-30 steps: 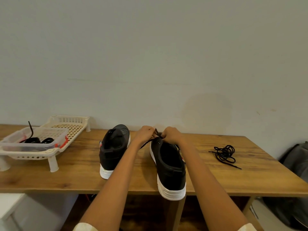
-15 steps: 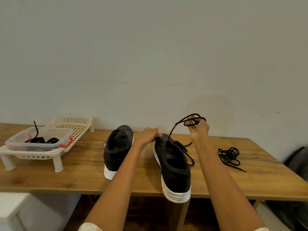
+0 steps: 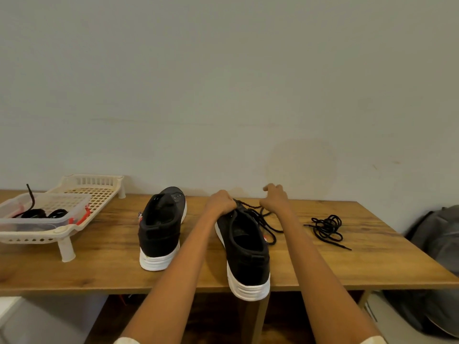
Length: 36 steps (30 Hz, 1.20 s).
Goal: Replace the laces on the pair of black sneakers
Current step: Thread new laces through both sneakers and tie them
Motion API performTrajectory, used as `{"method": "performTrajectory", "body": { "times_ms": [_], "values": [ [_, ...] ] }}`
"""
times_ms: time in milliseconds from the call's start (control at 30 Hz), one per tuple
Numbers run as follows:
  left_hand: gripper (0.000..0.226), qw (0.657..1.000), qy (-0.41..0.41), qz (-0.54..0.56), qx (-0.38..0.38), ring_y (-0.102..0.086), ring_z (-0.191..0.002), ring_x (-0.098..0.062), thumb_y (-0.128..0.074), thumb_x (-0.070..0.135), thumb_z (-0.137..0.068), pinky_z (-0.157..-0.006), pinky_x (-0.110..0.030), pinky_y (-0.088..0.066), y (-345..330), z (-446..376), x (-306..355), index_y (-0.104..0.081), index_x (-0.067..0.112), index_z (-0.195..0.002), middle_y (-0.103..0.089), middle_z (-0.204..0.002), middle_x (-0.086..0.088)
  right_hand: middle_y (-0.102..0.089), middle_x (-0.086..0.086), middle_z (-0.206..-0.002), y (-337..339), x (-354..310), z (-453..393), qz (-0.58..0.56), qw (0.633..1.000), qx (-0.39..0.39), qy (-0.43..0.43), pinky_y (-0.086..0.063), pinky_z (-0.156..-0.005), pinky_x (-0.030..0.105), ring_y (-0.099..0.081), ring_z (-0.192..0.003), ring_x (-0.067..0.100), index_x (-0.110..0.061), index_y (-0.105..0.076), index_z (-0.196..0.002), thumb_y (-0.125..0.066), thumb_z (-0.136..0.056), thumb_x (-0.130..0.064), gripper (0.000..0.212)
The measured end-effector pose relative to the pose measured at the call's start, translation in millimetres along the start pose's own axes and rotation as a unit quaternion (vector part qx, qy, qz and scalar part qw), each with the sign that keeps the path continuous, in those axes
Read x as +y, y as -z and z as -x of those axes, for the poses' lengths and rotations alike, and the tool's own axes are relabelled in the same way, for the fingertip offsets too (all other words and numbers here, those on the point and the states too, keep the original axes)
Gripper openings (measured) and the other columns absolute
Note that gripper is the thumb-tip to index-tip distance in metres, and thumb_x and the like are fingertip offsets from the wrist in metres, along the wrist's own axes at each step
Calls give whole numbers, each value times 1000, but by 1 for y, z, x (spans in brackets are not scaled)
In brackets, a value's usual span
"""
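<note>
Worktop [image 3: 99, 266]: we see brown wood with a plain grain.
Right sneaker [image 3: 248, 247]: black cloth, thick white ribbed sole; its long axis runs from us toward the wall, the heel over the near edge of the worktop.
Left sneaker [image 3: 161, 227]: same make, no lace, parallel, heel toward us.
Lace [image 3: 265, 222]: thin black cord, partly threaded, hanging loose on the right side.
Left hand [image 3: 221, 202]: its grip is clenched on the front of the right sneaker.
Right hand [image 3: 275, 197]: fingers bent above the lace; we cannot tell if its grip holds it.
Loose lace [image 3: 327, 227]: a black tangle, well apart to the right.
Basket [image 3: 99, 189]: cream plastic grid on legs.
Clear box [image 3: 44, 212]: holds black laces.
</note>
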<state>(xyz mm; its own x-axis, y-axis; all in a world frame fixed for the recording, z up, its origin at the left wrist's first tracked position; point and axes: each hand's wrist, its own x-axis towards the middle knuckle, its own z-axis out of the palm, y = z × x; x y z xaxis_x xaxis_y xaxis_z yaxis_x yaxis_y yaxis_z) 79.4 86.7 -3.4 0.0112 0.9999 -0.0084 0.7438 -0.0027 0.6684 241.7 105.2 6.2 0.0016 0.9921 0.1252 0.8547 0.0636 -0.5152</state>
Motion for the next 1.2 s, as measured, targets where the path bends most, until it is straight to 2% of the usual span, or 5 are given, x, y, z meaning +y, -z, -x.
{"method": "performTrajectory", "body": {
  "times_ms": [167, 467, 667, 867, 1200],
  "values": [
    [29, 999, -29, -2, 17, -57, -106, -26, -52, 6, -86, -80, -31, -45, -4, -2, 2, -67, 18, -107, -61, -122, -7, -70, 6, -103, 0, -5, 5, -33, 988, -130, 72, -45, -75, 26, -59, -91, 13, -10, -73, -104, -71, -84, -21, 22],
    [36, 994, -47, -102, -9, -60, -103, -25, -48, 12, -88, -84, -32, -49, -7, 0, 2, -68, 31, -111, -65, -119, -3, -68, 2, -91, -3, -1, 9, -33, 992, 115, 47, -43, -64, 28, -62, -80, 21, -10, -68, -98, -51, -94, -17, 19],
    [36, 993, -55, -107, -9, -60, -101, -25, -50, 9, -85, -84, -34, -50, -9, -4, -2, -69, 31, -107, -65, -118, -3, -62, 9, -90, 31, -5, 0, -628, 737, 237, -81, -58, -60, 32, -61, -61, 18, -9, -46, -105, -38, -99, -7, 10],
    [24, 992, -49, -112, 15, -59, -107, -24, -53, 24, -87, -90, -37, -49, -12, -8, -5, -66, 37, -102, -63, -121, 3, -60, 10, -79, 3, 6, 6, -313, 947, -35, -57, -53, -72, 31, -57, -69, 19, -3, -70, -96, -41, -96, -8, 29],
    [40, 995, -54, -82, -1, -53, -115, -19, -45, 55, -81, -101, -44, -38, -9, -6, -1, -66, 34, -108, -62, -123, 7, -70, 10, -72, -17, 24, 6, -132, 981, -94, 108, -56, -75, 46, -68, -70, 26, -10, -72, -79, -70, -84, -23, 14]
  ]
}}
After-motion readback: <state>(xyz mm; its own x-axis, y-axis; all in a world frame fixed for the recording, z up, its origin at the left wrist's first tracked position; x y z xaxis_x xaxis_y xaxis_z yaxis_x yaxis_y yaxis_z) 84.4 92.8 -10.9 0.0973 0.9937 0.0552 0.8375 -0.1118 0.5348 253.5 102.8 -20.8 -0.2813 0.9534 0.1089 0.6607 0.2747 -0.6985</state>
